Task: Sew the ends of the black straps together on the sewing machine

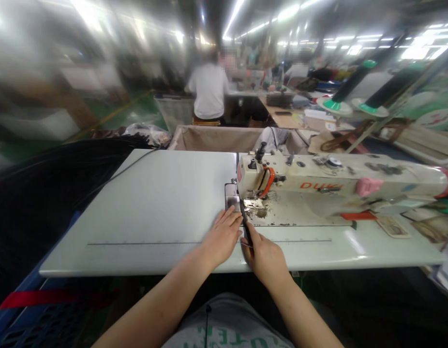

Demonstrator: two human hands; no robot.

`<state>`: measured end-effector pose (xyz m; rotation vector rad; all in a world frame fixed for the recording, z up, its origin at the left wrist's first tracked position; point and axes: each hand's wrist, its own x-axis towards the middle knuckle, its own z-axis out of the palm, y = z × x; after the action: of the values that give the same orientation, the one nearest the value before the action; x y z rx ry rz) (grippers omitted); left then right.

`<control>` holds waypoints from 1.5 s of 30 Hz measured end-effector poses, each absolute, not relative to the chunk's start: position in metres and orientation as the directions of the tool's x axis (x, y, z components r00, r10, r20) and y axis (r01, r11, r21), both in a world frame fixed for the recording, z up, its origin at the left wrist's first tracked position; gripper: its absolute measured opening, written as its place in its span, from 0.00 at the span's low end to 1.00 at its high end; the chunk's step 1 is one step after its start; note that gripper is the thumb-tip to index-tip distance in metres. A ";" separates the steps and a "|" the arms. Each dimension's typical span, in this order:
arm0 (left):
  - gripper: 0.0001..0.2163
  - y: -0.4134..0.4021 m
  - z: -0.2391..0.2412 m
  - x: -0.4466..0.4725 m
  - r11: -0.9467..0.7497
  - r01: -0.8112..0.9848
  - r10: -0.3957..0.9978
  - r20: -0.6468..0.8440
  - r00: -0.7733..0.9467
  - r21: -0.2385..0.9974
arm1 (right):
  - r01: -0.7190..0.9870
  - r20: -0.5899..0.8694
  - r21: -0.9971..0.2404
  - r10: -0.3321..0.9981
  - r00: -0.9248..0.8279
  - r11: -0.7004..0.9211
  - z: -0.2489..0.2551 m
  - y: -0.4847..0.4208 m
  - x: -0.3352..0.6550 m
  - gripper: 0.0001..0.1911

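A cream sewing machine (300, 179) stands on a pale worktable, its needle end facing left. A narrow black strip (247, 232) runs from beneath the needle area toward me. Around its near end the fingers of my right hand (265, 253) are closed. My left hand (226, 234) lies with its fingers stretched out, fingertips touching the shiny metal plate (232, 203) left of the needle and their edge beside the strip. The needle and presser foot are too small to make out clearly.
A printed ruler line (144, 244) crosses the table (166, 193) near its front edge. Behind stands a fabric-lined bin (216, 137). Black thread cones (354, 79) rise at the right. Dark material (24, 193) is heaped at the left. A person in white (209, 89) is farther back.
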<state>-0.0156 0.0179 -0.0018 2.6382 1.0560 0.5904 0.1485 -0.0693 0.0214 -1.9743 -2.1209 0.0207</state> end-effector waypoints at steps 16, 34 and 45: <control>0.32 0.004 -0.004 -0.008 -0.725 0.640 0.685 0.362 0.633 0.254 | 0.687 0.237 -0.722 0.962 0.137 0.080 0.013 -0.071 0.167 0.14; 0.28 0.004 -0.007 -0.009 -0.741 0.638 0.659 0.404 0.635 0.207 | 0.675 0.277 -0.729 0.950 0.142 0.112 0.020 -0.073 0.164 0.11; 0.27 0.011 -0.005 -0.007 -0.722 0.676 0.679 0.338 0.652 0.148 | 0.664 0.312 -0.730 0.944 0.109 0.164 0.009 -0.073 0.166 0.10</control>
<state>-0.0068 0.0106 -0.0048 2.8469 1.1678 0.5880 0.1663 -0.0730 0.0093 -1.5708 -1.6257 0.4331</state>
